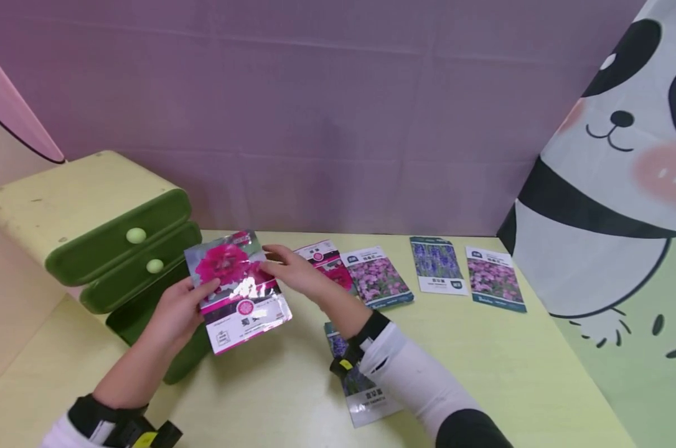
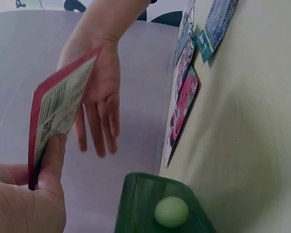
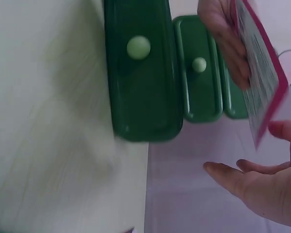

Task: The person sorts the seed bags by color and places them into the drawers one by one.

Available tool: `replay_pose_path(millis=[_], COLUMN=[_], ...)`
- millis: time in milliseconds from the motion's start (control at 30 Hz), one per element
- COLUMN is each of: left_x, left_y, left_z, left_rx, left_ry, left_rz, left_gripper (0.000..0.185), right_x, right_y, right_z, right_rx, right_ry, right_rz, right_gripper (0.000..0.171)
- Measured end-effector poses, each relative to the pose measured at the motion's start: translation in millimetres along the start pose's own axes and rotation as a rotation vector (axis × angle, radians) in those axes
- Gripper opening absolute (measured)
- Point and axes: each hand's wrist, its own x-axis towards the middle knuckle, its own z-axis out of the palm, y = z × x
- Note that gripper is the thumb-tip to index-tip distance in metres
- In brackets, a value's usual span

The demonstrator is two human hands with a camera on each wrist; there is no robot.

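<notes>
Left hand (image 1: 178, 311) pinches the pink-flower packet (image 1: 236, 289) at its left edge, thumb on the face, fingers (image 2: 51, 160) behind; the packet is held tilted above the table (image 1: 483, 348), in front of the green drawers (image 1: 125, 249). Right hand (image 1: 295, 270) rests at the packet's right edge, fingers (image 2: 99, 121) straight and loosely spread, gripping nothing. Five more packets lie on the table: four in a row (image 1: 436, 267), one under the right forearm (image 1: 360, 386). Recommendation: support both edges, avoid creasing the foil, keep the printed face readable.
</notes>
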Motion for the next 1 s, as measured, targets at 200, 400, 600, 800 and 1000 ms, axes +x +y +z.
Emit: replay_pose_path(millis=[200,400,600,800,1000], left_x=[-3.5,-4.6,-4.0,-1.5,1.5], left_y=[-9.3,-21.2,-27.3,-30.4,-30.2], left_z=[-15.9,-35.4,-52.2,-64.0,-68.0], left_rx=[-0.007,0.006,-0.089,-0.277,-0.487], left_ry=[-0.027,-0.097,-0.084,-0.128,-0.194], left_rz=[-0.064,-0.084,-0.118,-0.124,-0.169], left_gripper=[0.068,0.068,0.033,0.019,0.032], right_x=[14,29,51,69,74], right_y=[18,39,54,69,86], right_z=[-21,-39,-50,-59,-76], right_rx=[-0.049,-0.230,-0.389,-0.692,-0.798], right_ry=[0.086,0.141,0.163,0.151,0.201], right_rz=[0.003,0.054,0.090,0.120,0.195], right_gripper=[0.068,0.073,0.081,0.093,0.090])
